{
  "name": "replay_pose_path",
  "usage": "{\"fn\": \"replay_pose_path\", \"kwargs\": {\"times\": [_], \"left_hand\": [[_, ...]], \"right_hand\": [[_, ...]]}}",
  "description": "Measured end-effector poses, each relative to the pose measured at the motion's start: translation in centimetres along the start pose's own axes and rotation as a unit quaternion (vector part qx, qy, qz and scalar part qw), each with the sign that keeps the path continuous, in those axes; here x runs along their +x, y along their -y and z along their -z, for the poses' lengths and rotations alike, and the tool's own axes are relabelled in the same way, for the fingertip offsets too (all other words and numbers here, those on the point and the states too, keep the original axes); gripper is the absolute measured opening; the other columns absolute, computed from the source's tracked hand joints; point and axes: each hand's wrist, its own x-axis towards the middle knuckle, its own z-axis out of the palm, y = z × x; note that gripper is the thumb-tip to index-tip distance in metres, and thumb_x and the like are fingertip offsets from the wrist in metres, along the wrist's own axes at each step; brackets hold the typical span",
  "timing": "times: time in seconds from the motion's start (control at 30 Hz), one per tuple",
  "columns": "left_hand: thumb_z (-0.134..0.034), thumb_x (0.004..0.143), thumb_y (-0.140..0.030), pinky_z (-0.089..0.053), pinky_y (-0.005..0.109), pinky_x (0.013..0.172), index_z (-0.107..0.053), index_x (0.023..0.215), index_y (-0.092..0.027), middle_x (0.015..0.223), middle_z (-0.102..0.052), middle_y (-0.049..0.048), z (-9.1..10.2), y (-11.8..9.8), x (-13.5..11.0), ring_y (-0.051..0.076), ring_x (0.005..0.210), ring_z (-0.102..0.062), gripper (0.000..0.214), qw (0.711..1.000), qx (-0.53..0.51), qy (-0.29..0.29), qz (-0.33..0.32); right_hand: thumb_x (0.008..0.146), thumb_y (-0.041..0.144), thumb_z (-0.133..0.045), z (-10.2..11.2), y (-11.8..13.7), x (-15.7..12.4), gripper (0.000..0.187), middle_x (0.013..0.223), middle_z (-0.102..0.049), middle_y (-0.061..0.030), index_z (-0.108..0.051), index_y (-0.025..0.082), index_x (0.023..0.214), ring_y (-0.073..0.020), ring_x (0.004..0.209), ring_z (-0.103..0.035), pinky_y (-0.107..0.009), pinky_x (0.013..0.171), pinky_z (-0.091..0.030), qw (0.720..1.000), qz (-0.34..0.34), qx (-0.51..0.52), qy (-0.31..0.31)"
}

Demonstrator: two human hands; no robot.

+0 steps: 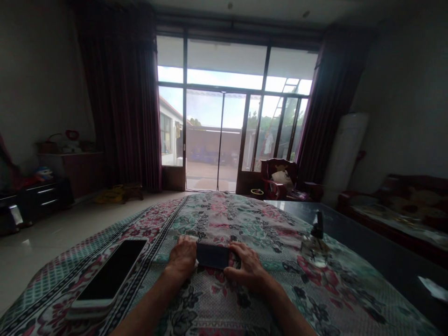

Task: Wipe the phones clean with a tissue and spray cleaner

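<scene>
A dark smartphone (212,256) lies sideways on the patterned tablecloth (224,298) in front of me. My left hand (183,256) is closed at its left end, with a bit of white tissue or cloth (193,239) showing beside the fingers. Thumb and fingers of my right hand (247,265) grip the phone's right end. To the left rests a larger white-framed device with a black screen (114,270), like a big phone. A clear glass bottle with a black pump top (317,247) stands on the right.
A dark glossy table (350,233) adjoins the cloth on the right, with a white paper-like piece (433,287) on it. Beyond are a wooden armchair (280,179), a sofa (402,205), a low black cabinet (45,198) and glass doors (213,140).
</scene>
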Motion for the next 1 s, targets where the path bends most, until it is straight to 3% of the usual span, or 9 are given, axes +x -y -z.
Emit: {"fn": "replay_pose_path", "kwargs": {"times": [0.13, 0.33, 0.43, 0.5, 0.7, 0.9, 1.0], "left_hand": [[-0.042, 0.082, -0.008, -0.038, 0.034, 0.092, -0.063, 0.110, -0.015, 0.112, -0.060, 0.0115, 0.4, -1.1, -0.5, 0.026, 0.107, -0.049, 0.036, 1.000, 0.000, 0.007, -0.015], [-0.045, 0.085, -0.015, -0.042, 0.031, 0.090, -0.066, 0.109, -0.027, 0.108, -0.061, 0.0057, 0.9, -3.2, -0.5, 0.023, 0.105, -0.050, 0.034, 0.980, -0.083, -0.001, -0.181], [-0.047, 0.085, -0.018, -0.042, 0.030, 0.090, -0.063, 0.115, -0.031, 0.113, -0.061, 0.0043, 0.8, -3.6, -0.4, 0.023, 0.106, -0.050, 0.037, 0.970, -0.097, 0.001, -0.222], [-0.046, 0.085, -0.018, -0.041, 0.030, 0.091, -0.063, 0.115, -0.031, 0.114, -0.060, 0.0043, 0.8, -3.7, -0.2, 0.023, 0.106, -0.050, 0.036, 0.972, -0.094, 0.005, -0.215], [-0.036, 0.087, -0.010, -0.043, 0.033, 0.086, -0.065, 0.106, -0.019, 0.107, -0.061, 0.0110, 1.2, -3.8, -0.2, 0.025, 0.104, -0.051, 0.037, 0.996, -0.036, 0.000, -0.080], [-0.049, 0.084, -0.020, -0.044, 0.032, 0.088, -0.062, 0.115, -0.025, 0.116, -0.059, 0.0073, 1.3, -5.6, -1.1, 0.025, 0.109, -0.049, 0.035, 0.979, -0.071, 0.027, -0.189], [-0.049, 0.083, -0.021, -0.043, 0.032, 0.091, -0.062, 0.116, -0.026, 0.117, -0.059, 0.0067, 1.5, -5.9, -0.9, 0.025, 0.109, -0.049, 0.035, 0.976, -0.080, 0.037, -0.201]], "right_hand": [[0.062, 0.038, -0.070, -0.2, -0.1, 0.2, 0.064, 0.133, -0.052, -0.0107, -0.058, 0.018, 0.121, -0.0288, 0.123, -0.044, -0.040, 0.104, -0.028, 1.000, -0.002, 0.002, -0.006], [0.061, 0.035, -0.070, -0.4, -0.2, 0.3, 0.060, 0.131, -0.053, -0.0099, -0.060, 0.018, 0.118, -0.0281, 0.123, -0.045, -0.040, 0.104, -0.028, 1.000, -0.001, -0.001, -0.016], [0.061, 0.035, -0.069, -0.4, -0.1, 0.2, 0.059, 0.131, -0.053, -0.0095, -0.060, 0.019, 0.117, -0.0280, 0.122, -0.045, -0.040, 0.103, -0.028, 1.000, 0.001, 0.000, -0.018], [0.062, 0.035, -0.069, -0.3, 0.0, 0.2, 0.058, 0.131, -0.054, -0.0088, -0.060, 0.020, 0.117, -0.0281, 0.122, -0.045, -0.040, 0.103, -0.028, 1.000, 0.001, 0.001, -0.020], [0.062, 0.037, -0.069, -0.2, 0.2, 0.1, 0.058, 0.130, -0.054, -0.0087, -0.060, 0.020, 0.117, -0.0281, 0.122, -0.045, -0.039, 0.102, -0.028, 1.000, 0.000, 0.000, -0.019], [0.062, 0.038, -0.069, -0.3, 0.1, 0.1, 0.059, 0.131, -0.053, -0.0089, -0.060, 0.020, 0.117, -0.0280, 0.123, -0.044, -0.039, 0.103, -0.028, 1.000, -0.007, -0.007, -0.017], [0.063, 0.039, -0.068, -0.3, 0.1, 0.1, 0.059, 0.132, -0.053, -0.0089, -0.059, 0.021, 0.118, -0.0283, 0.123, -0.044, -0.039, 0.103, -0.028, 1.000, -0.007, -0.011, -0.014]]}}
